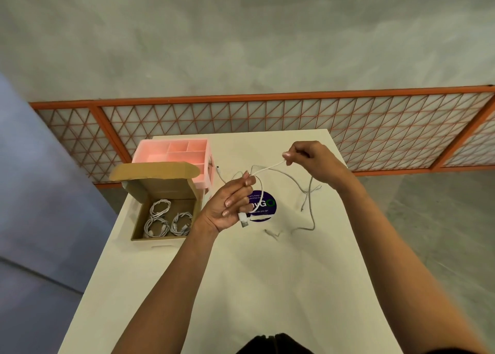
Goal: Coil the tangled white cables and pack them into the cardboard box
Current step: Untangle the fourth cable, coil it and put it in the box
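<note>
My left hand (230,203) holds a white cable (267,169) above the table, its USB plug (243,219) hanging below the palm and a loop over the fingers. My right hand (312,159) pinches the same cable further along, raised to the right. The cable's loose remainder (310,206) trails over the table under my right wrist. The open cardboard box (139,228) sits at the table's left edge with three coiled white cables (167,218) inside.
A pink plastic organiser (171,153) with compartments stands behind the box. A round purple sticker (263,209) lies on the white table (267,286). An orange lattice fence (348,128) runs behind the table on grey floor.
</note>
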`<move>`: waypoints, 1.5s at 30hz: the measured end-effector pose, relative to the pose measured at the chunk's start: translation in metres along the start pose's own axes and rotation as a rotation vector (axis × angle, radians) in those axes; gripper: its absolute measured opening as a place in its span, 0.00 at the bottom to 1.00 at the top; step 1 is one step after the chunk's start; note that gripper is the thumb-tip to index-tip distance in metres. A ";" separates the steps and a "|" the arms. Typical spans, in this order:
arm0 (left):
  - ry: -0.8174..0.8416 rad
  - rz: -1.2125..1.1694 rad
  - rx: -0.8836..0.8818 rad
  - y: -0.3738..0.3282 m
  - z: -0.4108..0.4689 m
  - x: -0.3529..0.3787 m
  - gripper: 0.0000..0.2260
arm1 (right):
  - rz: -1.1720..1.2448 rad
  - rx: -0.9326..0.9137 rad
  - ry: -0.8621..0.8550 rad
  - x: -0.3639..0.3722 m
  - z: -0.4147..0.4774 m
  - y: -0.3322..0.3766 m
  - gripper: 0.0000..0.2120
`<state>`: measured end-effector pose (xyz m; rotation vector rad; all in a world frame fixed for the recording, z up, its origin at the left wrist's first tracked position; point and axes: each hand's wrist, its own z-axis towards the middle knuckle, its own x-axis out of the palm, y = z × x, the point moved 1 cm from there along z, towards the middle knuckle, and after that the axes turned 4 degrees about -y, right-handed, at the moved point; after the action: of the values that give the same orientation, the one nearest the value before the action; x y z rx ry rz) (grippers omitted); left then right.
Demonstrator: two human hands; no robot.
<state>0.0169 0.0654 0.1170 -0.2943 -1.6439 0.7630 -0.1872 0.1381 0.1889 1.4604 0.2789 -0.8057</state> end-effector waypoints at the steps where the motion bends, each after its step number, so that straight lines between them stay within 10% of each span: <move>1: -0.015 -0.006 0.009 0.000 0.000 0.000 0.08 | 0.018 0.003 -0.016 0.003 0.000 -0.004 0.13; 11: -0.078 0.058 0.132 -0.002 0.008 0.001 0.30 | 0.128 0.122 0.185 0.048 -0.015 -0.026 0.18; 30: -0.463 0.443 0.315 -0.005 0.021 -0.009 0.33 | -0.261 0.144 0.761 0.065 -0.032 0.008 0.20; 45: -0.355 0.774 -0.052 0.014 0.015 -0.004 0.18 | -0.197 -0.051 0.274 0.019 -0.004 0.022 0.21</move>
<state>0.0008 0.0692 0.1043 -0.9044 -1.8886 1.4118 -0.1578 0.1341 0.1934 1.5110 0.6540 -0.7483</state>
